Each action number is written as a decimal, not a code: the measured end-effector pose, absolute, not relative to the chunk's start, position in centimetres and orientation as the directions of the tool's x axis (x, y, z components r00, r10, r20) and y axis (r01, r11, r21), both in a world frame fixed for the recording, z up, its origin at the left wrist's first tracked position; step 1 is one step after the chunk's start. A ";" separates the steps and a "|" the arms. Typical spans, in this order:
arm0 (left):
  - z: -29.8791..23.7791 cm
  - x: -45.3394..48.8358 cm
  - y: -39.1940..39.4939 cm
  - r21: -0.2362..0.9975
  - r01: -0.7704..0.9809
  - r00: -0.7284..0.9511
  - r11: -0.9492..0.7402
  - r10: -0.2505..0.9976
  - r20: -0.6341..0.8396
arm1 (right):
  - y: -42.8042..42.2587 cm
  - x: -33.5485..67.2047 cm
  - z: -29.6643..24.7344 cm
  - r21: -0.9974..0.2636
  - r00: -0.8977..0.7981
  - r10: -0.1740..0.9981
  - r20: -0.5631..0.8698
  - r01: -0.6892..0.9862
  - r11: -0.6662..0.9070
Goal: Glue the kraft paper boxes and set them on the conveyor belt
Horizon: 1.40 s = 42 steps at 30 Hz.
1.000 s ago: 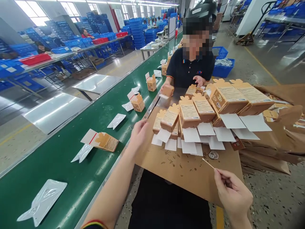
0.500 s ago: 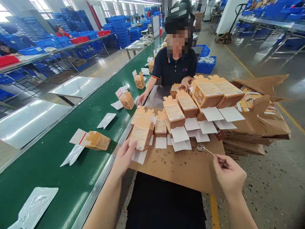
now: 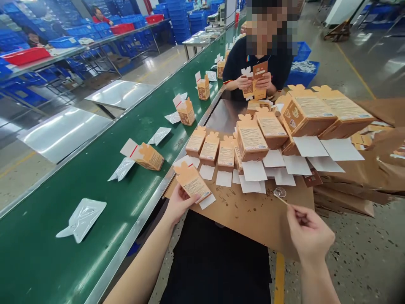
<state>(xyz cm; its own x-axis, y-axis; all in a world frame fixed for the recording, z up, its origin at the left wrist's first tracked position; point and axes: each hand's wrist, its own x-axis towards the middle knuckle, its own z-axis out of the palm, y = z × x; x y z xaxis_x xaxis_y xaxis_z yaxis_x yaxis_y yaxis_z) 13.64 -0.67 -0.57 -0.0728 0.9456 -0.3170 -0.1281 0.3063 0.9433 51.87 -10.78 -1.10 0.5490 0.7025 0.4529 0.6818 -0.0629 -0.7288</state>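
My left hand (image 3: pixel 179 205) grips a tan printed carton (image 3: pixel 193 184) by its lower left side. The carton tilts over the table's near left corner, with a white flap below it. My right hand (image 3: pixel 310 232) pinches a thin stick (image 3: pixel 282 200) between thumb and fingertips. The stick's far end is at a small clear round dish (image 3: pixel 280 192) on the cardboard-covered tabletop (image 3: pixel 253 215); whether they touch, I cannot tell. Beyond the dish, several similar cartons (image 3: pixel 252 137) lie in rows and stacks, white flaps hanging toward me.
A green conveyor belt (image 3: pixel 95 169) runs along the left, carrying silvery pouches (image 3: pixel 85 219) and open-topped cartons (image 3: pixel 148 156). Opposite sits a co-worker (image 3: pixel 262 63) with a brown carton in both hands. Brown paper wrapping (image 3: pixel 348 185) bulges at the table's right. Blue crates (image 3: pixel 300 71) stand behind.
The view has shifted down and left. My left hand has tipped its carton so its printed face shows. The co-worker's hands have come together on a brown carton. My right hand keeps its pinch.
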 end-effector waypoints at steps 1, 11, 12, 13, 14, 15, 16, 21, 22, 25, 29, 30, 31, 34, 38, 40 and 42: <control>-0.7 13.6 -0.4 0.942 -0.118 -0.055 0.313 0.945 -0.321 | -11.3 50.2 -1.2 -0.751 0.509 0.737 0.445 0.661 -0.004; -2.5 13.6 -0.8 0.971 -0.032 -0.013 0.239 0.971 -0.239 | -8.0 35.9 -3.7 -0.841 0.063 0.937 0.343 0.465 0.277; -2.7 13.6 -0.8 0.972 -0.027 -0.016 0.235 0.972 -0.235 | -7.7 35.7 -3.8 -0.839 0.050 0.937 0.345 0.464 0.284; -2.9 13.5 -0.8 0.972 -0.023 -0.019 0.233 0.972 -0.233 | -7.5 35.6 -3.9 -0.838 0.044 0.937 0.347 0.464 0.289; -3.0 13.5 -0.8 0.973 -0.018 -0.024 0.231 0.973 -0.231 | -7.4 35.6 -3.9 -0.836 0.041 0.936 0.349 0.464 0.291; -3.1 13.4 -0.8 0.974 -0.012 -0.026 0.228 0.973 -0.228 | -7.3 35.8 -3.8 -0.835 0.043 0.935 0.351 0.466 0.292; -3.0 13.4 -0.9 0.975 -0.003 -0.026 0.223 0.975 -0.223 | -7.4 36.0 -3.7 -0.835 0.049 0.935 0.352 0.468 0.290; -2.0 13.9 -1.9 0.981 0.130 -0.030 0.145 0.989 -0.143 | -8.7 37.9 -3.1 -0.843 0.150 0.923 0.356 0.477 0.247; -1.7 14.0 -2.2 0.979 0.162 -0.037 0.125 0.992 -0.121 | -9.0 38.5 -3.0 -0.847 0.178 0.919 0.351 0.479 0.230; -1.4 14.5 -2.8 0.969 0.231 -0.047 0.088 0.996 -0.079 | -10.2 39.9 -2.7 -0.860 0.254 0.910 0.328 0.480 0.176; -1.5 14.8 -3.4 0.947 0.314 -0.019 0.060 0.998 -0.057 | -11.3 41.2 -2.2 -0.876 0.316 0.901 0.297 0.467 0.125; -1.6 14.9 -3.5 0.941 0.335 -0.014 0.056 0.998 -0.054 | -11.4 41.4 -2.1 -0.877 0.325 0.899 0.293 0.466 0.117; -1.7 14.9 -3.5 0.934 0.352 -0.011 0.055 0.998 -0.054 | -11.5 41.5 -2.0 -0.878 0.331 0.897 0.293 0.465 0.115; -2.0 15.4 -3.6 0.923 0.380 -0.017 0.058 0.998 -0.056 | -11.6 41.2 -1.6 -0.877 0.333 0.890 0.312 0.460 0.135; -1.7 15.6 -3.5 0.914 0.404 -0.007 0.050 0.999 -0.052 | -11.3 40.3 -1.2 -0.866 0.282 0.888 0.364 0.454 0.210; -1.4 14.6 -3.5 0.915 0.401 -0.061 0.043 0.998 -0.020 | -11.3 40.0 -0.8 -0.858 0.264 0.882 0.391 0.451 0.246; -1.0 12.2 -3.5 0.926 0.375 -0.186 0.052 0.982 0.019 | -11.5 40.0 -0.5 -0.852 0.263 0.876 0.405 0.457 0.256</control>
<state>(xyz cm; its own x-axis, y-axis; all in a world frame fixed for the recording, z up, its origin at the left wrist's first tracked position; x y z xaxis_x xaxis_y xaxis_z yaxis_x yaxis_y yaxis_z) 12.21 -3.45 -1.03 -0.1856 0.9824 0.0195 0.3747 0.0525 0.9256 39.97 -11.54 -0.50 0.2633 0.8757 0.4048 0.4570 0.2563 -0.8517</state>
